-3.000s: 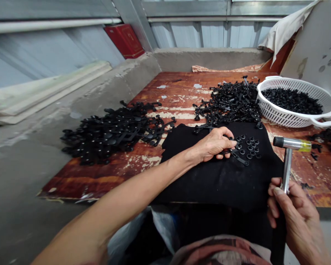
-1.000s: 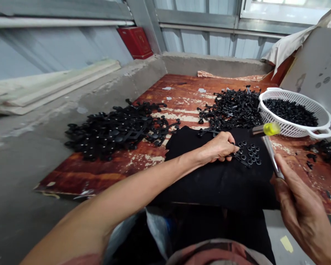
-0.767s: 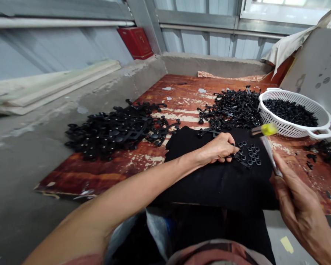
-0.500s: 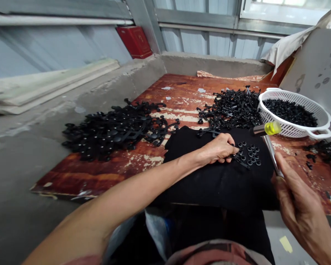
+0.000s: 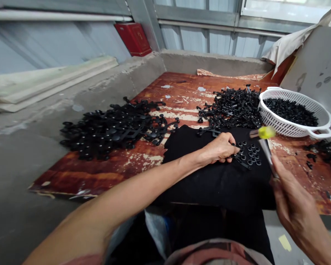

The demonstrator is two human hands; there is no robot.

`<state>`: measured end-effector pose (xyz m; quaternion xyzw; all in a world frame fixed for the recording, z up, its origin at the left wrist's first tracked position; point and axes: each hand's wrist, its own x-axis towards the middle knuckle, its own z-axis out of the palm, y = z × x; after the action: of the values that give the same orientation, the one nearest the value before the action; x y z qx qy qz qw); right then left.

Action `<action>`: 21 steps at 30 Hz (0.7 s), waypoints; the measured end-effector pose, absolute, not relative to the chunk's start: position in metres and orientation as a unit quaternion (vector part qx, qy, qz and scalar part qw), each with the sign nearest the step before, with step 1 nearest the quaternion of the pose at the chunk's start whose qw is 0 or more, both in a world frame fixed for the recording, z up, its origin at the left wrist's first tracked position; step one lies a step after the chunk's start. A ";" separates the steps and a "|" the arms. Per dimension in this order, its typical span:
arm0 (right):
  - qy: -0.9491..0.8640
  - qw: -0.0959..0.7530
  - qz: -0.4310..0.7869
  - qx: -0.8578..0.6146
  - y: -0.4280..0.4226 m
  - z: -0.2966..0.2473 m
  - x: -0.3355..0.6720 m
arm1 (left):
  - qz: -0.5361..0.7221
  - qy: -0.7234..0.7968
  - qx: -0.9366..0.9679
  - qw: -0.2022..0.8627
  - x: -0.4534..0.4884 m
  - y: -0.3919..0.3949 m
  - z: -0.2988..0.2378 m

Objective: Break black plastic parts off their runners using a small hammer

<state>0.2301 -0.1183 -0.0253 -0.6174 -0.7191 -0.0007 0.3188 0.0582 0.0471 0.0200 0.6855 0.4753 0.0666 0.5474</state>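
My left hand (image 5: 223, 148) is closed on a black plastic part (image 5: 243, 163), pressing it down on a black cloth (image 5: 209, 187). One arm of that part sticks out past the fingers; the rest is hidden under them. Just right of the fingertips, several small black rings (image 5: 253, 154) lie grouped on the cloth. My right hand (image 5: 295, 198) grips the metal handle of a small hammer (image 5: 267, 147). Its head, with a yellow end, hangs above the cloth to the right of the rings and is smeared by motion.
A big heap of black plastic parts (image 5: 112, 129) lies at the table's left, another heap (image 5: 234, 108) at the back right. Beside it stands a white basket (image 5: 300, 130) holding small black pieces. More parts (image 5: 328, 154) lie at the right edge. Low concrete walls (image 5: 143, 77) border the table (image 5: 182, 82).
The hammer and my right hand have shifted slightly left, and the hammer head is more blurred. My left hand stays in place on the black part.
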 end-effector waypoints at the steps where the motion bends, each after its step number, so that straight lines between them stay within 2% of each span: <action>1: -0.718 0.305 0.010 -0.626 -0.117 -0.025 0.230 | 0.070 0.475 0.687 0.546 0.059 0.048 0.018; 3: -0.705 0.299 0.041 -0.642 -0.116 -0.023 0.228 | 0.076 0.473 0.688 0.544 0.060 0.051 0.013; 4: -0.685 0.325 0.055 -0.650 -0.117 -0.022 0.226 | 0.080 0.469 0.690 0.545 0.059 0.052 0.010; 7: -0.560 0.476 0.122 -0.667 -0.126 -0.024 0.214 | 0.140 0.426 0.727 0.520 0.052 0.050 0.003; 9: -0.451 0.564 0.215 -0.657 -0.134 -0.030 0.206 | 0.227 0.385 0.774 0.449 0.042 0.043 0.001; 12: -0.312 0.648 0.321 -0.616 -0.140 -0.041 0.201 | 0.336 0.336 0.835 0.279 0.020 0.025 -0.001; 17: -0.264 0.683 0.356 -0.580 -0.135 -0.049 0.205 | 0.343 0.232 0.909 0.044 -0.014 0.005 -0.006; 21: -0.275 0.677 0.340 -0.592 -0.133 -0.049 0.206 | 0.336 0.166 0.927 -0.032 -0.027 0.002 -0.009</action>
<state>0.2056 -0.1326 -0.0489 -0.5924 -0.2750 0.3397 0.6768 -0.0267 0.0022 -0.0094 0.9267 0.1657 0.3358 -0.0317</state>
